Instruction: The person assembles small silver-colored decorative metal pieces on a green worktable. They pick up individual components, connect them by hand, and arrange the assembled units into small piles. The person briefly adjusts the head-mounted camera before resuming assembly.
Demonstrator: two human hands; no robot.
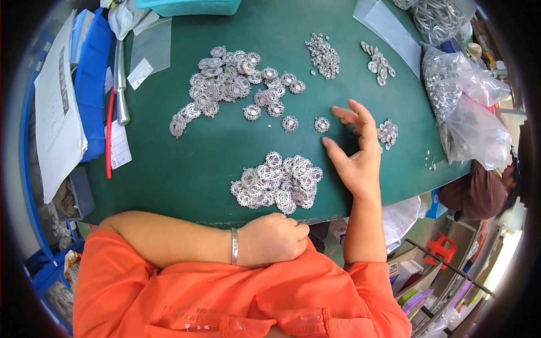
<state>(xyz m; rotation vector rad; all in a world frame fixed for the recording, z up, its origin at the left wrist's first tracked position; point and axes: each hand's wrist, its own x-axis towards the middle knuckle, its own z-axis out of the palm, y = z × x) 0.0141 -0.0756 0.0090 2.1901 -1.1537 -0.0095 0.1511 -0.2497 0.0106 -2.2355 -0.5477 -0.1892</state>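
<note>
My right hand (359, 152) is over the green table with its thumb and fingers apart, and nothing shows between them. Just left of its fingertips lies a single flower-shaped silver metal piece (322, 124); another such piece (289, 124) is further left. My left hand (273, 239) is curled closed at the table's near edge, and whatever its fingers may hold is hidden. Beyond it sits a pile of openwork silver pieces (276, 181). A larger heap of similar flower-shaped pieces (217, 81) spreads farther off. Small oval silver parts (387, 133) lie by my right wrist's far side.
Small ring-like parts (324, 56) and a cluster of oval parts (377, 63) lie at the far side. Plastic bags of metal parts (451, 84) line the right edge. A blue bin (93, 73), a metal rod (120, 84) and a red stick (109, 135) are left. Someone in brown (476, 191) is at right.
</note>
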